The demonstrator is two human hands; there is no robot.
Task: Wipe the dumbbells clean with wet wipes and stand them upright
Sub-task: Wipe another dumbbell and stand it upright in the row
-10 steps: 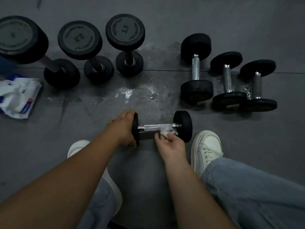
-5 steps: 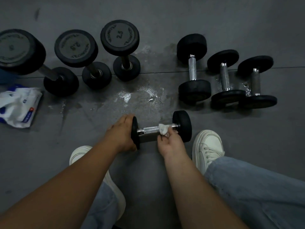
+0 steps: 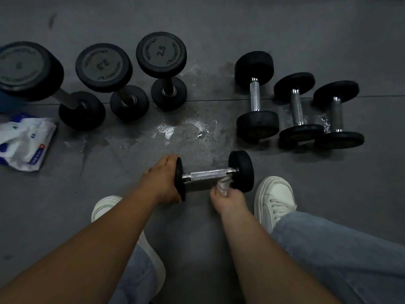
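Dumbbell [image 3: 210, 174] lies on its side on the grey floor [image 3: 306, 29] between the person's white shoes [image 3: 274, 194], its handle running left to right. In the head view, the left hand [image 3: 161, 179] wraps over its left head with fingers curled round the rim, probably to stop it rolling while the handle is rubbed. The right hand [image 3: 228, 197] pinches a bunched wet wipe [image 3: 224, 184] against the handle's right end, just beside the right head. Three upright dumbbells [image 3: 161, 54] stand at far left, seemingly finished. Three lying dumbbells [image 3: 255, 95] wait at far right. The wipes pack [image 3: 24, 141] sits at the left edge.
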